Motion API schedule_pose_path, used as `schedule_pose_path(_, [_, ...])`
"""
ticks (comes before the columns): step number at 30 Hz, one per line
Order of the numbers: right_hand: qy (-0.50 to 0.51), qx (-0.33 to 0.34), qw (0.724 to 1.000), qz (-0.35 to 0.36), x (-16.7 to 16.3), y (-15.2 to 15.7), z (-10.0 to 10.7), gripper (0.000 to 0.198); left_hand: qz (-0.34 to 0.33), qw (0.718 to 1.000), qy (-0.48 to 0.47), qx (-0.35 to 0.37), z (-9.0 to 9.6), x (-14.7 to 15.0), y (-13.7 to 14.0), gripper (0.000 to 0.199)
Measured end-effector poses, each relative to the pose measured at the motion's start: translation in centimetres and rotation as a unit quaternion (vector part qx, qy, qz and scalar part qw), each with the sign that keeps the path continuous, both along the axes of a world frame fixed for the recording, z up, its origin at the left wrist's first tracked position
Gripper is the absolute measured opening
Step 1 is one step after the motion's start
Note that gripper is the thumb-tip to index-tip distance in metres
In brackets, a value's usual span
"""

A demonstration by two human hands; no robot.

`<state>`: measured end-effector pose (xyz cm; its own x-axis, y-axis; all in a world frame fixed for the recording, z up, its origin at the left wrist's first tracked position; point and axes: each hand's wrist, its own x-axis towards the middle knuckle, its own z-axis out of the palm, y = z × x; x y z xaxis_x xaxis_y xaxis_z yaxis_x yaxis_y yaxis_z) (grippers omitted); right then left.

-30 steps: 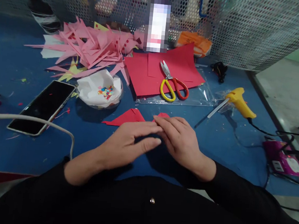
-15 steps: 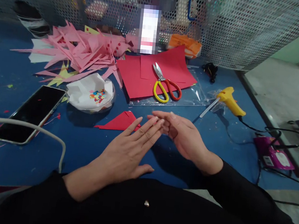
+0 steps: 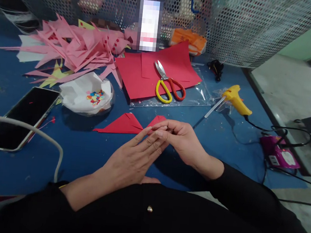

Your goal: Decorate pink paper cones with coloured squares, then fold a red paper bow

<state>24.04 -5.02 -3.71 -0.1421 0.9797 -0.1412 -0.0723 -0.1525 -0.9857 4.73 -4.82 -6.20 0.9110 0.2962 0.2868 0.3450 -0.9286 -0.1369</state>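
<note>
Over the blue table my left hand (image 3: 130,160) is stretched out palm down, its fingers long and close together. My right hand (image 3: 186,141) meets it fingertip to fingertip, thumb and fingers curled closed around the ends of the left fingers. What lies between them, if anything, is hidden. A red folded paper (image 3: 124,123) lies flat just beyond my left fingers, one pointed end to the left. A second red paper peak (image 3: 157,119) shows behind the joined fingertips; I cannot tell whether it is held or lies on the table.
Scissors (image 3: 163,91) lie on red paper sheets (image 3: 132,74). A bowl with confetti (image 3: 86,108), pink paper cut-outs (image 3: 79,47) and a phone (image 3: 17,121) are left. At right are a yellow glue gun (image 3: 236,100), its cord and a purple box (image 3: 278,154). A cable (image 3: 55,145) arches nearby.
My right fingers have closed onto the left fingertips. A second red paper peak now shows behind them. The whole view has shifted slightly, with the table things appearing further left.
</note>
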Motion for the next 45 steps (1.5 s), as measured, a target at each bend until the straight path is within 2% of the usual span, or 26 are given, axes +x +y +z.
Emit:
schedule_pose_path(5, [0.039,-0.01,0.999,-0.004,0.0,0.2,-0.2,0.026,-0.002,1.0,0.015,-0.025,0.6,0.2,0.0,0.096])
schedule_pose_path(10, [-0.049,0.037,0.998,0.013,-0.3,-0.1,0.1,0.018,-0.016,0.999,0.016,-0.033,0.5,0.2,-0.2,0.089])
schedule_pose_path(15, [-0.066,0.03,0.997,0.008,-0.5,-0.2,0.3,0.016,-0.034,0.998,0.014,-0.048,0.1,0.2,-0.4,0.083])
schedule_pose_path(19, [-0.06,0.021,0.998,-0.01,-0.5,-0.1,0.4,0.021,-0.037,0.998,-0.007,-0.047,0.6,0.5,-0.4,0.079])
schedule_pose_path(21, [-0.047,0.01,0.998,-0.038,-0.4,-0.1,0.4,0.023,-0.035,0.997,-0.043,-0.061,1.3,0.7,-0.5,0.07])
schedule_pose_path(23, [-0.052,0.035,0.995,-0.072,-0.1,0.0,0.6,0.024,-0.019,0.987,-0.123,-0.103,2.2,0.7,-0.7,0.047])
schedule_pose_path(25, [-0.123,0.12,0.983,-0.069,0.3,0.0,0.8,0.027,0.052,0.951,-0.231,-0.199,3.0,0.5,-0.8,0.022])
schedule_pose_path(26, [-0.186,0.184,0.964,-0.045,0.5,-0.1,0.9,0.028,0.111,0.915,-0.282,-0.265,3.4,0.4,-0.8,0.014])
schedule_pose_path(27, [-0.256,0.257,0.932,-0.008,0.6,-0.2,1.0,0.029,0.176,0.867,-0.328,-0.33,3.6,0.3,-0.7,0.014])
schedule_pose_path(29, [-0.369,0.398,0.837,0.072,0.7,-0.4,1.1,0.024,0.288,0.754,-0.411,-0.424,3.8,0.1,-0.4,0.025])
schedule_pose_path(30, [-0.398,0.454,0.79,0.105,0.6,-0.5,1.0,0.021,0.315,0.706,-0.446,-0.451,3.8,0.0,-0.1,0.028])
schedule_pose_path(31, [-0.411,0.497,0.753,0.129,0.5,-0.6,1.0,0.023,0.326,0.672,-0.467,-0.473,3.9,-0.1,0.1,0.029])
schedule_pose_path(32, [-0.416,0.528,0.725,0.147,0.4,-0.7,0.8,0.029,0.325,0.651,-0.473,-0.497,3.9,-0.1,0.4,0.027])
schedule_pose_path(34, [-0.421,0.561,0.692,0.168,0.1,-0.8,0.6,0.038,0.299,0.636,-0.448,-0.553,4.0,0.0,0.6,0.021])
schedule_pose_path(36, [-0.429,0.572,0.674,0.185,-0.1,-0.9,0.4,0.041,0.267,0.631,-0.422,-0.593,4.2,0.0,0.7,0.018])
schedule_pose_path(42, [-0.465,0.575,0.64,0.209,-0.4,-1.1,0.3,0.048,0.25,0.612,-0.44,-0.608,3.8,-0.4,0.4,0.015])
schedule_pose_path(45, [-0.463,0.579,0.639,0.207,-0.5,-1.2,0.4,0.051,0.25,0.603,-0.453,-0.607,3.5,-0.4,0.3,0.02])
